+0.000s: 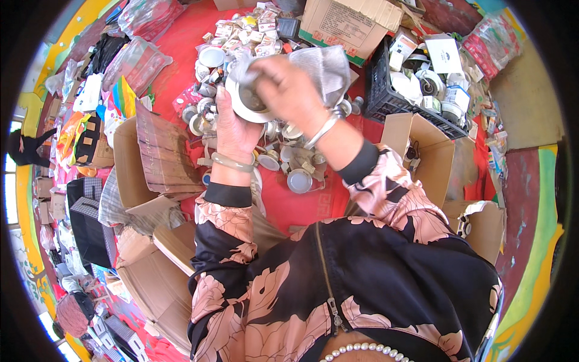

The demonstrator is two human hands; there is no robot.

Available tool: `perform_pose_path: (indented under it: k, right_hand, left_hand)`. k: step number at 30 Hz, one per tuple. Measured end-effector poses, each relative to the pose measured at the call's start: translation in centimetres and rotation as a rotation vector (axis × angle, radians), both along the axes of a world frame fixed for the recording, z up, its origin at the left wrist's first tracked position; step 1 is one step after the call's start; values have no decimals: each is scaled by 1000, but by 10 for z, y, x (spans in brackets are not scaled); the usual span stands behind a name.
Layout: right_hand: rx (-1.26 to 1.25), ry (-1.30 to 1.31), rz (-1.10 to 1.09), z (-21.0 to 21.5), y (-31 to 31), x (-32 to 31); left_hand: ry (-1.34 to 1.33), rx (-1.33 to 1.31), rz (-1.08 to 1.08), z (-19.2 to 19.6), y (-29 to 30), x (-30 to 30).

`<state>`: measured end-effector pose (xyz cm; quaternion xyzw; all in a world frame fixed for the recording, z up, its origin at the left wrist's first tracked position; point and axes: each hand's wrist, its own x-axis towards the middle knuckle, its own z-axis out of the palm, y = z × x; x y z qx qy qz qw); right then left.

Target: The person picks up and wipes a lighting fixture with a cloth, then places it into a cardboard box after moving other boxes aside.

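Observation:
My left hand [238, 136] is closed round the side of a round white-rimmed light fitting [248, 112], which looks like a recessed downlight, tilted so its dark hollow faces me. Across its top reaches my right hand [292, 93], blurred by motion, fingers curled. A smeared whitish thing [243, 71] shows at those fingertips; its kind cannot be made out. Below and behind the hands lies a heap of similar round white fittings [300, 181]. A grey cloth [330, 71] is draped just beyond my right wrist.
At the right stand a black plastic crate [377, 90] of fittings and an open cardboard box [429, 142]. Another open box [129, 157] is at the left. A larger carton [347, 24] sits at the back. Small boxes [265, 24] lie heaped on the red floor covering [295, 208].

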<state>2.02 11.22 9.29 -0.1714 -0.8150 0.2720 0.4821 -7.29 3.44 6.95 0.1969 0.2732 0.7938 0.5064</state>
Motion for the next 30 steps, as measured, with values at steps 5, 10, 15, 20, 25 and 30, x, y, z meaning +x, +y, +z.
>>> perform_pose_path:
  k: [5,10,15,20,25,30]
  right_hand:
    - [-77,-81,325,10,-29,-4]
    - [-31,-477,698,21,7,20]
    - [-50,-614,-205,20,70,61]
    - [-307,119,47,36,32,40]
    - [367,-120,152,13,-50,-4]
    - [358,-109,207,3,-36,-2]
  left_hand:
    - [-81,3,34,-3,-10,-14]
    - [-78,-27,112,3,-11,-17]
    - [-247,59,75,11,-12,-29]
    - [-227,163,69,6,-8,-25]
    - [-146,34,32,5,-16,-15]
    - [-108,-35,142,3,-14,-19]
